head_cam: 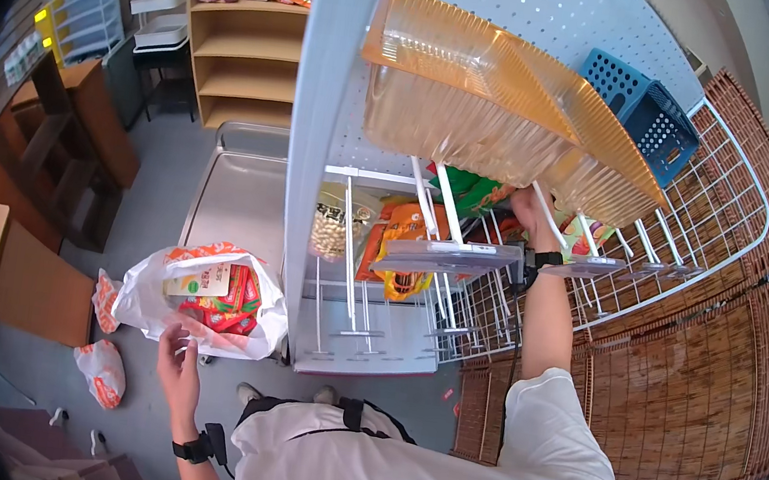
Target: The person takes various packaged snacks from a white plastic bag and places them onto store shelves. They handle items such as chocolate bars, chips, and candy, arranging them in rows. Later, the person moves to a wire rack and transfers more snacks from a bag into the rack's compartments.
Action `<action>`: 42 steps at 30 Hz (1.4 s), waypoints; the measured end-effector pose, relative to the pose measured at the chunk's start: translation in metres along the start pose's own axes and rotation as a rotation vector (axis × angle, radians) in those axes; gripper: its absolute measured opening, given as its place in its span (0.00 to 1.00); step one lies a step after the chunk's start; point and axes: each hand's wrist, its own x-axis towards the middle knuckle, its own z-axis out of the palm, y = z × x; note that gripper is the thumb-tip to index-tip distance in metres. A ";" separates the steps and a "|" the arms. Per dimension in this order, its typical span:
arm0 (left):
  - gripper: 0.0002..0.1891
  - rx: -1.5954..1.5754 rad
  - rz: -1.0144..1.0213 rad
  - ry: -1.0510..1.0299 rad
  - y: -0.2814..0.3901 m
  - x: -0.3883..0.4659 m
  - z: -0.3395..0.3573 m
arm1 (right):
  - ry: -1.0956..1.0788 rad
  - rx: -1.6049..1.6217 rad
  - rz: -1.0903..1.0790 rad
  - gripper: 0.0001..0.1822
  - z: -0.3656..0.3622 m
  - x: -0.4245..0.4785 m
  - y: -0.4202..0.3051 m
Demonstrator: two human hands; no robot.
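My right hand (525,209) reaches in among white display hooks on the rack, under the clear and amber plastic trays (476,99). It is beside a green snack packet (471,192); its fingers are partly hidden, so a grip cannot be told. My left hand (178,366) hangs with fingers apart at the near edge of a white plastic bag (152,289), holding nothing. The bag stands wide open on a steel cart (240,199), with red packets (238,301) and a cream-coloured packet (204,280) inside. Orange packets (408,228) and a clear packet of pale nuts or beans (332,232) hang on hooks.
A blue perforated basket (662,123) sits at the upper right, near a white wire basket (742,236). Woven panels (668,408) stand on the right. A wooden shelf (253,44) holds snack packets behind the cart. Tied plastic bags (99,374) lie on the floor at left.
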 end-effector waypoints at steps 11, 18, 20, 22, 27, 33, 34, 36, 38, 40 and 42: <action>0.14 0.002 -0.005 -0.150 0.013 -0.010 0.015 | 0.154 0.689 0.481 0.18 0.018 -0.087 -0.111; 0.09 -0.018 0.057 -0.301 0.020 0.002 0.056 | 0.190 0.421 0.271 0.13 -0.046 -0.183 -0.158; 0.08 -0.020 0.069 -0.386 0.025 0.008 0.064 | 0.199 0.404 0.258 0.14 -0.061 -0.205 -0.171; 0.07 -0.006 0.075 -0.424 0.034 0.010 0.071 | 0.185 0.379 0.242 0.14 -0.072 -0.222 -0.184; 0.08 0.027 0.071 -0.486 0.026 0.021 0.063 | -0.070 -0.149 0.399 0.10 -0.081 -0.262 -0.202; 0.12 0.372 0.113 -0.363 0.012 0.047 0.030 | -0.409 -0.418 0.503 0.10 -0.035 -0.325 -0.201; 0.15 0.402 0.028 -0.265 0.003 0.057 0.014 | -0.423 -0.385 0.551 0.10 -0.025 -0.338 -0.191; 0.20 0.702 0.280 0.038 -0.026 0.083 -0.027 | -0.479 -0.365 0.596 0.09 0.004 -0.361 -0.171; 0.36 0.940 0.412 0.200 -0.062 0.117 -0.057 | -0.452 -0.343 0.579 0.10 0.054 -0.384 -0.161; 0.42 1.163 0.188 0.226 -0.057 0.128 -0.062 | -0.582 -0.415 0.497 0.12 0.108 -0.371 -0.170; 0.49 1.319 0.057 0.241 -0.070 0.142 -0.081 | -0.578 -0.379 0.403 0.13 0.160 -0.361 -0.177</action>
